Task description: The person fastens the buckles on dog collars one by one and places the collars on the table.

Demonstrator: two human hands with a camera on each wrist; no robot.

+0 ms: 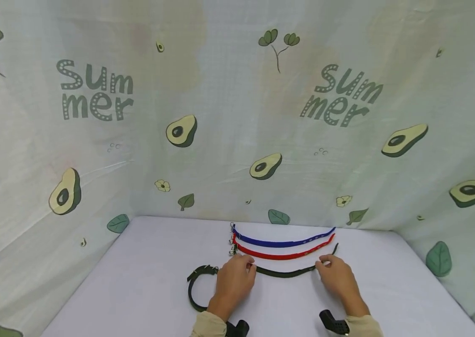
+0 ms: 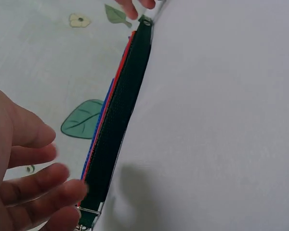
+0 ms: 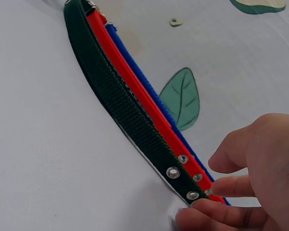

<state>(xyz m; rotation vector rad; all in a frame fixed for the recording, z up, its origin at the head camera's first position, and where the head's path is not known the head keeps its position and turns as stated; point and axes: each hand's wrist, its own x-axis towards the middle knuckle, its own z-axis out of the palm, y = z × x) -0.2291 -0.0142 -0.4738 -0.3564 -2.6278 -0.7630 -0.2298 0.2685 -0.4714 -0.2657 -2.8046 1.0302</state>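
1. Beige sleeves show at the near edge of the head view, each wrist wearing a black camera mount.
2. Nearest the person on the white worktop [image 1: 144, 290], a black collar [image 1: 197, 286] lies curled in a loop, just left of the left hand [image 1: 234, 280].
3. The left hand's fingers rest at the buckle end of a dark green collar [image 1: 284, 273], loosely bent; I cannot tell whether this grip pinches it.
4. The right hand [image 1: 338, 279] pinches the eyelet end of the same green strap between thumb and fingertips [image 3: 202, 214].
5. Just beyond it lie a red collar [image 1: 281, 255], then a blue collar [image 1: 281, 243], each stretched left to right.
6. Behind the worktop hangs an avocado-print cloth [image 1: 237, 117].
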